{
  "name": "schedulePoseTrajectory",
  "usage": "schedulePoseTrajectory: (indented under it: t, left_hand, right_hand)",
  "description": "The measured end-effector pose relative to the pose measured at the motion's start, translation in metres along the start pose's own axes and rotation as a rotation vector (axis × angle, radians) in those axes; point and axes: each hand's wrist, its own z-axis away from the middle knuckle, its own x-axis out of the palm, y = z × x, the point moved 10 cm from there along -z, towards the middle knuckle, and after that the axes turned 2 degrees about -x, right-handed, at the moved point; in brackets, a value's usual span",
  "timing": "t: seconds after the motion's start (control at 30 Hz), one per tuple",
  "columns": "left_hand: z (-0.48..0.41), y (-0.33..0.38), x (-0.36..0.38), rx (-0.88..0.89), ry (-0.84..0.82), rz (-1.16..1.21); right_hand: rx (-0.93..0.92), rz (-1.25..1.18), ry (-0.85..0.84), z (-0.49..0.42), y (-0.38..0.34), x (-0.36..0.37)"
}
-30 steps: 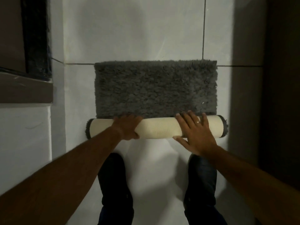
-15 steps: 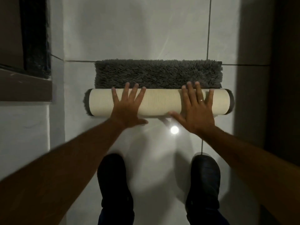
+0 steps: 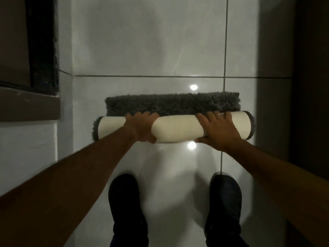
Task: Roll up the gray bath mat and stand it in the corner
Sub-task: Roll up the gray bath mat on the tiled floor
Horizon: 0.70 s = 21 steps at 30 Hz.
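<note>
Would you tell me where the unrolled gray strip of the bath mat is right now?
In the head view, the unrolled gray strip lies centre frame on the tiled floor, just beyond the cream roll.

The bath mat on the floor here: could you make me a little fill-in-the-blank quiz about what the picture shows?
1. The rolled part of the bath mat shows a backing coloured ____.
2. The strip not yet rolled is fluffy and coloured ____.
3. The left hand and right hand both rest on the ____.
4. A ring shows on the ____ hand.

Missing words: cream; gray; roll; right
</note>
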Motion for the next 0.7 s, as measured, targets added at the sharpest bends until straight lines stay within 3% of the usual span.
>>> schedulePoseTrajectory:
  t: [0.17, 0.3, 0.43, 0.53, 0.7]
  left_hand:
    - [-0.004, 0.001, 0.031, 0.036, -0.227, 0.082]
    - [-0.021, -0.011, 0.009, 0.064, -0.037, -0.123]
    - [-0.034, -0.042, 0.002, -0.01, -0.146, 0.036]
    - [-0.035, -0.037, 0.0, 0.024, -0.135, 0.045]
    - [-0.005, -0.012, -0.003, 0.123, 0.101, -0.013]
  right_hand:
    - [-0.1, -0.028, -0.224, -0.009, -0.003, 0.018]
    - [-0.092, -0.086, -0.326, -0.031, 0.004, 0.021]
    - [-0.085, -0.128, -0.266, -0.064, 0.0, 0.007]
    - [-0.167, -0.17, -0.315, -0.083, -0.023, 0.005]
    - [-0.214, -0.243, -0.433, -0.094, -0.068, 0.014]
